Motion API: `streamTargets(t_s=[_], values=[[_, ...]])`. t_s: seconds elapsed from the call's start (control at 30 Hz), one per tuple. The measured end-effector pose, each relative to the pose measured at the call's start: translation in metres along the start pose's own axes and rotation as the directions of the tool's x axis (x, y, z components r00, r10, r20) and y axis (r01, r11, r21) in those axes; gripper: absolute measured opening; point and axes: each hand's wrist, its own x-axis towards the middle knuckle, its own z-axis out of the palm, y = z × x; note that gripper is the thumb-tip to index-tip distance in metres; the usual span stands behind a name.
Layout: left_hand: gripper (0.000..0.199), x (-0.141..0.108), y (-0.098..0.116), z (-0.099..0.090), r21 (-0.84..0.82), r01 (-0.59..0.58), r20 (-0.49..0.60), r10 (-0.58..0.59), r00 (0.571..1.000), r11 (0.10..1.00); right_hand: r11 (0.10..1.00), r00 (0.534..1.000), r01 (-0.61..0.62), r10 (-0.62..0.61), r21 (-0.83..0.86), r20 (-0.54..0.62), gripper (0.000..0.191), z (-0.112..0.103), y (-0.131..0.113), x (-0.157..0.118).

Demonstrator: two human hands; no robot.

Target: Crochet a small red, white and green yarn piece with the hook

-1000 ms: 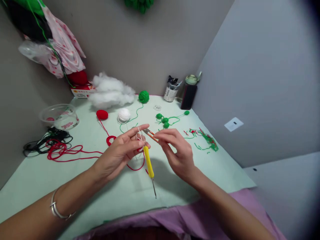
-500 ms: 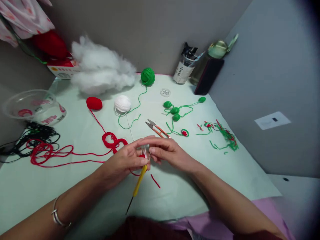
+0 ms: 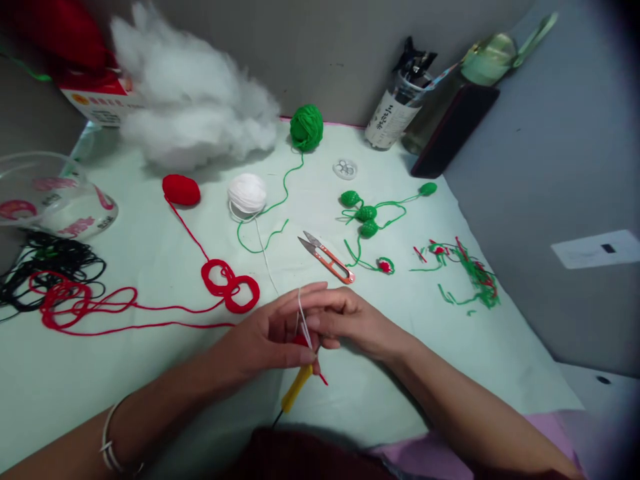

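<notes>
My left hand (image 3: 275, 333) is closed on a small red crochet piece (image 3: 301, 340), mostly hidden by the fingers. Under its thumb is a crochet hook with a yellow handle (image 3: 297, 389), slanting down towards me. White yarn (image 3: 303, 313) passes over the left index finger down to the red piece and runs back to a white yarn ball (image 3: 247, 193). My right hand (image 3: 350, 319) meets the left, thumb and fingers pinched on the white yarn; the exact grip is partly hidden. A short red yarn end (image 3: 323, 379) sticks out below. Orange-handled thread snips (image 3: 349, 275) lie just beyond the hands.
Red yarn rings (image 3: 242, 294) and a red ball (image 3: 181, 190) lie left, near tangled black cord (image 3: 55, 267) and a clear tub (image 3: 95, 213). White stuffing (image 3: 195, 100) and a green ball (image 3: 307, 127) stand behind. Green crochet pieces (image 3: 366, 213) and yarn scraps (image 3: 480, 280) lie right.
The view has shifted closer and lower. White yarn now lies raised over my left index finger. The hook's handle has moved nearer my body, and the snips show fully beyond the hands.
</notes>
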Motion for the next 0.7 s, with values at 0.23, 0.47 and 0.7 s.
streamTargets(t_s=[0.23,0.47,0.7], values=[[0.062,-0.0036,0.0061,0.0008,-0.084,0.069,-0.051,-0.073,0.996,0.994,0.998,0.997,0.056,-0.058,0.037,0.056,0.017,-0.0002,-0.0022,0.0010],[0.066,-0.0031,0.0096,-0.0059,-0.061,0.076,-0.126,-0.083,0.989,0.995,0.997,0.985,0.031,-0.018,0.076,-0.169,0.017,0.0007,0.0028,0.0023],[0.065,-0.0028,0.0053,-0.0052,-0.045,0.052,-0.057,-0.054,0.997,0.998,0.989,0.992,0.028,-0.010,0.143,-0.126,0.023,0.0032,0.0037,0.0040]])
